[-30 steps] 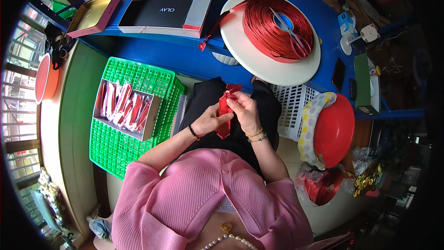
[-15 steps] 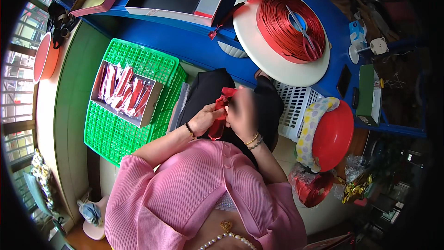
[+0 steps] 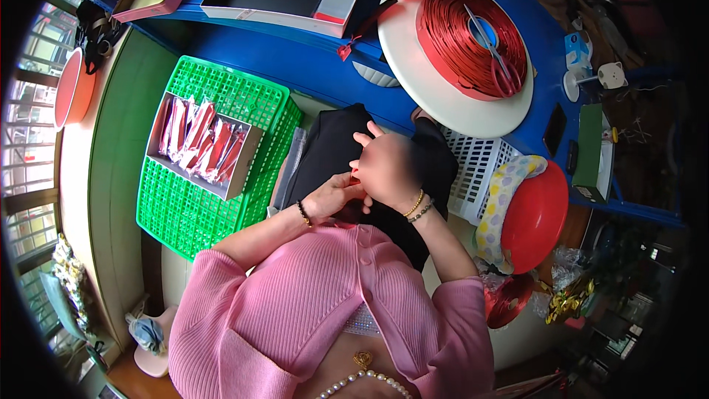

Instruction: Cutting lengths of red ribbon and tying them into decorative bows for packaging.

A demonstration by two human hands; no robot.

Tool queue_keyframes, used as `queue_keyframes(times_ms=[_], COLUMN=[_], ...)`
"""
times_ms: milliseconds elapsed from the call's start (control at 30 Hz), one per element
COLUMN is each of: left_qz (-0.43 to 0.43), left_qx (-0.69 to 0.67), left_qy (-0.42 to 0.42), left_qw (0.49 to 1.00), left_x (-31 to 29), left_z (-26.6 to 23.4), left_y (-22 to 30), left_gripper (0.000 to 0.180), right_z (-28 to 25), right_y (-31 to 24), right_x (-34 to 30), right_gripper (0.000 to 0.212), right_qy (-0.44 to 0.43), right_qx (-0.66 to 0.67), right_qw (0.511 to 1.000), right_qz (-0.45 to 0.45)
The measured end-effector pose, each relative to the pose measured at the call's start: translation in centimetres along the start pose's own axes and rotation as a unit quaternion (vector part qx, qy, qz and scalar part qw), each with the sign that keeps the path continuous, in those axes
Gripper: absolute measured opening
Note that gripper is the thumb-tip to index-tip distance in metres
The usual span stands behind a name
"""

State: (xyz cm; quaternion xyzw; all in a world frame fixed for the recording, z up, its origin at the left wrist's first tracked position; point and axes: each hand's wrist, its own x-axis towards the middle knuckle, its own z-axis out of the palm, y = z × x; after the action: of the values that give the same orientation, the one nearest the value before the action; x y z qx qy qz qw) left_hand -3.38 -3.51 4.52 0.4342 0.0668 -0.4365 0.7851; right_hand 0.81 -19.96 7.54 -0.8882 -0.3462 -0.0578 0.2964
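Note:
Over my lap, both hands meet at a piece of red ribbon [image 3: 356, 177], of which little shows between the fingers. My left hand [image 3: 331, 198] is closed, pinching the ribbon between thumb and fingers. My right hand [image 3: 385, 166] covers much of it from above; its thumb side presses in at the ribbon while other fingers stick out away from me. Part of that hand is blurred. A dark red end of the ribbon hangs below the fingers, close to my pink cardigan [image 3: 295, 281].
A box of wrapped red strips [image 3: 198, 140] rests on an upturned green basket [image 3: 214, 77] at left. On the blue table [image 3: 295, 66], a white round board [image 3: 402, 66] carries a red ribbon roll [image 3: 450, 52] and scissors [image 3: 502, 74]. A red basin [image 3: 535, 214] stands at right.
My right hand has come down over the ribbon, hiding the red loops that showed above my fingers. Some of its fingers now stretch out. The view has shifted slightly.

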Motion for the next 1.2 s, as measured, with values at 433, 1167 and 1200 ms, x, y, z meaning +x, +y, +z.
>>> queue_keyframes(times_ms=[433, 1167, 1200], left_qz=[0.053, 0.100, 0.095], left_qx=[-0.021, 0.137, 0.154], left_qy=[0.023, 0.026, 0.004], left_qw=[0.998, 0.985, 0.984], left_x=[2.1, 3.9, 3.7], left_z=[-0.8, -2.9, -2.7], left_y=[1.6, 1.7, 2.0], left_gripper=[0.015, 0.021, 0.021], right_z=[-0.1, 0.1, 0.0], right_y=[0.2, 1.2, 1.5], right_x=[-0.6, -0.7, -0.6], right_gripper=[0.030, 0.005, 0.004], right_qy=[0.222, 0.132, 0.126], right_qx=[-0.097, 0.207, 0.236], right_qw=[0.969, 0.965, 0.957], right_qz=[0.052, 0.092, 0.110])
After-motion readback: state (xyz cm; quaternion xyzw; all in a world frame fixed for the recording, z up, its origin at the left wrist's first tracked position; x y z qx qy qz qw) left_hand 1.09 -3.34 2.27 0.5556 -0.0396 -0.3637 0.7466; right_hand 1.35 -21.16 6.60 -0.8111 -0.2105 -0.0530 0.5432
